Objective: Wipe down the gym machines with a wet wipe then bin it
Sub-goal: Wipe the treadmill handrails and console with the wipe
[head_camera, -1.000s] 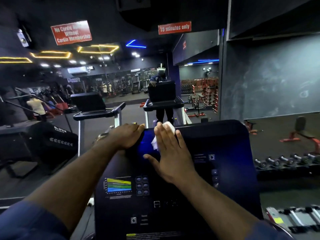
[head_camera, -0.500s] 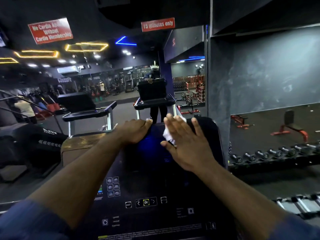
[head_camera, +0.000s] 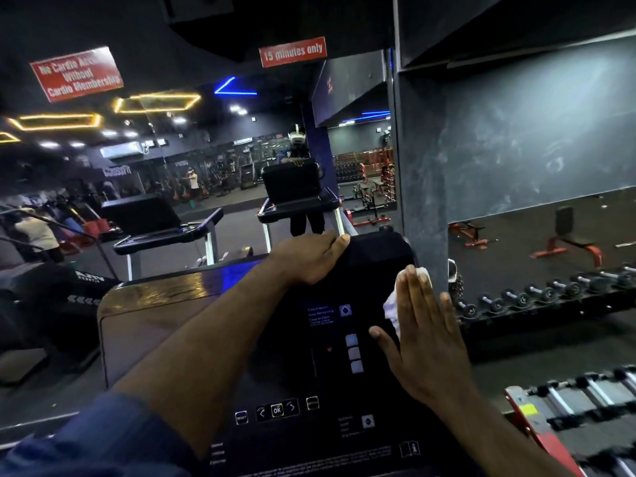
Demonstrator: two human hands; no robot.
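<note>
A wet wipe is being pressed flat against the right side of a dark treadmill console, right of centre in the frame. The pressing is being done by the right grip, whose fingers are being kept straight and close together with the thumb spread out to the left. The white wipe is showing at the fingertips and along the left edge of the palm, while the rest of it is being hidden underneath. The top edge of the console, just above centre of the frame, is being clasped by the left grip, its fingers being curled over the far rim and its forearm being stretched across the panel. A lit OK button is being shown in the lower middle of the console, well apart from both grips. A row of dumbbells is being carried on a rack at the right of the frame, beside a grey pillar. In the upper middle a red sign reading "15 minutes only" is being displayed. Below it, the person and other treadmills are being reflected in a wall mirror.
</note>
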